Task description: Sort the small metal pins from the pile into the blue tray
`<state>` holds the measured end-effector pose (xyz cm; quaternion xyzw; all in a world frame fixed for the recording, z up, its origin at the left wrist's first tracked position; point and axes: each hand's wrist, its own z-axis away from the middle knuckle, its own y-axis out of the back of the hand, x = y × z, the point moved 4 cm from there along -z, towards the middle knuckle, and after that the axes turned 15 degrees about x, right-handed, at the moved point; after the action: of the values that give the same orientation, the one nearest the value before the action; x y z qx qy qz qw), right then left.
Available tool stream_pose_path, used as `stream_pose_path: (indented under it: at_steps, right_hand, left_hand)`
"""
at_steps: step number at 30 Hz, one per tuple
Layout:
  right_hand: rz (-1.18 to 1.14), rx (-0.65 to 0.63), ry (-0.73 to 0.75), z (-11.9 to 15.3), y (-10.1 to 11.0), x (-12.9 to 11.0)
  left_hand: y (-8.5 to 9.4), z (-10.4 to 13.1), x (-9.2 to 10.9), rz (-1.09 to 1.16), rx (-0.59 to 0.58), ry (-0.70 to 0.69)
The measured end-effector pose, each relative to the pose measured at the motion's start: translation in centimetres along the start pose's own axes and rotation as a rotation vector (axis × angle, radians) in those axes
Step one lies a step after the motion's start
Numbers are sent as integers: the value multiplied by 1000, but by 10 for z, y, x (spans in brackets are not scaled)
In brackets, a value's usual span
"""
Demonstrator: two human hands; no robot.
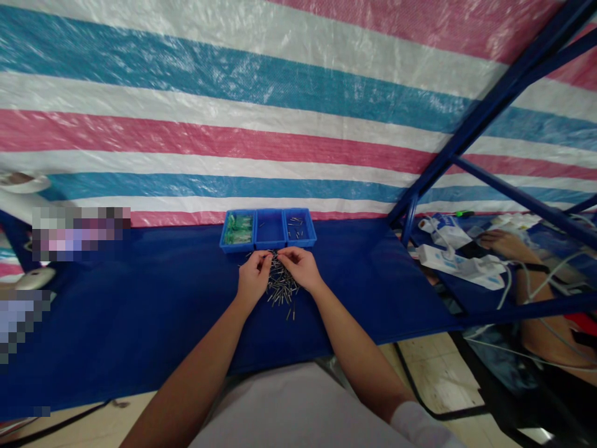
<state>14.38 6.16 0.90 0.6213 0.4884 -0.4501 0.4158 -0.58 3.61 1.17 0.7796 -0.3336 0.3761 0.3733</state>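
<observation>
My left hand (pixel 254 274) and my right hand (pixel 299 266) almost meet over a pile of thin metal pins (pixel 282 290) on the blue tabletop. Thumb and fingers are pinched together on each hand; what sits between the fingertips is too small to make out. Just beyond the hands stands a blue tray (pixel 270 245) with three compartments. Small green-tinted pieces or bags (pixel 239 229) fill its left one. In the right compartment lie several loose pins (pixel 295 228), and the middle one shows a tiny piece or two. A couple of pins lie apart at the pile's near side.
A blue metal frame (pixel 448 155) rises at the right end of the table (pixel 373 280). Behind hangs a striped plastic sheet (pixel 209 143). At right, a co-worker's hand (pixel 506 244) is beside a white power strip (pixel 461 266) and cables. Blurred-out items stand at left.
</observation>
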Motion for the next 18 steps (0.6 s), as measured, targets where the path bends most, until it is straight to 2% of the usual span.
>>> stream_pose_path:
  at_steps: [5, 11, 15, 18]
  right_hand:
    - [87, -8, 48, 3, 0, -6]
    - [112, -60, 95, 6, -4, -5]
    - [154, -95, 199, 7, -4, -12]
    - [166, -75, 230, 6, -1, -17]
  left_hand:
    - [1, 0, 1, -30, -5, -15]
    - [1, 0, 6, -74, 5, -98]
    - [1, 0, 6, -37, -14, -77]
    - [0, 1, 5, 7, -47, -41]
